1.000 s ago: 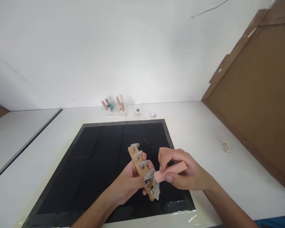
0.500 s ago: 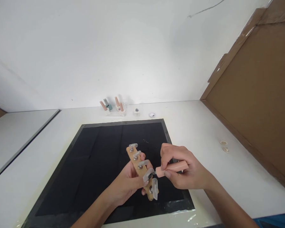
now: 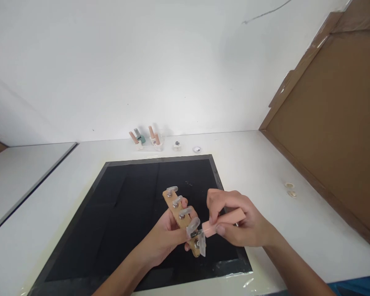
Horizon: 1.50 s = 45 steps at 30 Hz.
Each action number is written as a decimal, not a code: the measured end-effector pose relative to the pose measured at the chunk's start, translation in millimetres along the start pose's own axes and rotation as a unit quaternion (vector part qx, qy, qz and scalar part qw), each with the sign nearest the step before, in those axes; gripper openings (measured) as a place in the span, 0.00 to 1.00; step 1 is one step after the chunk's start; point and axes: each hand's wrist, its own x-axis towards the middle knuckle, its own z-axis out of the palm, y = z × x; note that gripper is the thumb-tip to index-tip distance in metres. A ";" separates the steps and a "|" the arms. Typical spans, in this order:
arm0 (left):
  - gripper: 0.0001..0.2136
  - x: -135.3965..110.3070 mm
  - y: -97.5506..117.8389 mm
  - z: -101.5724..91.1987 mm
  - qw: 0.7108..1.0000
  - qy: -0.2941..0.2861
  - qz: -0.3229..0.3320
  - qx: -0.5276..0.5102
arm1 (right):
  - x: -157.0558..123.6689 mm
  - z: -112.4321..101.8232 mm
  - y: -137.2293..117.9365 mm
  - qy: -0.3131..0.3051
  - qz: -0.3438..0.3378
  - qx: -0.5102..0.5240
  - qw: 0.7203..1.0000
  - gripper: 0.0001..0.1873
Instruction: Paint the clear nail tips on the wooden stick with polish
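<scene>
My left hand (image 3: 166, 236) is closed around a wooden nail-tip stand (image 3: 181, 220), which slants over the black mat. Several clear false nail tips (image 3: 185, 211) sit on metal knobs along it. My right hand (image 3: 239, 218) pinches the pink cap of a nail polish brush (image 3: 223, 222). The brush's dark tip reaches in beside the two nail tips nearest me, the lower one (image 3: 202, 243) and the one above it; whether the bristles touch either I cannot make out. Parts of the stand are hidden by my left fingers.
A black mat (image 3: 135, 205) is taped to the white table. Behind it stand nail polish bottles (image 3: 137, 142) in a clear holder, a small open bottle (image 3: 176, 146) and a little round dish (image 3: 197, 149). Two small round pieces (image 3: 291, 193) lie at right, near a cardboard panel (image 3: 333, 123).
The brush tip has moved down and slightly left, from on the second-nearest nail tip to just below it. That nail tip is tilted differently. My left hand has barely moved.
</scene>
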 end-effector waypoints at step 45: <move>0.14 -1.0 -3.9 -1.1 0.996 -0.025 0.039 0.081 | 0.3 -8.5 -0.7 0.030 0.114 0.025 0.993 0.06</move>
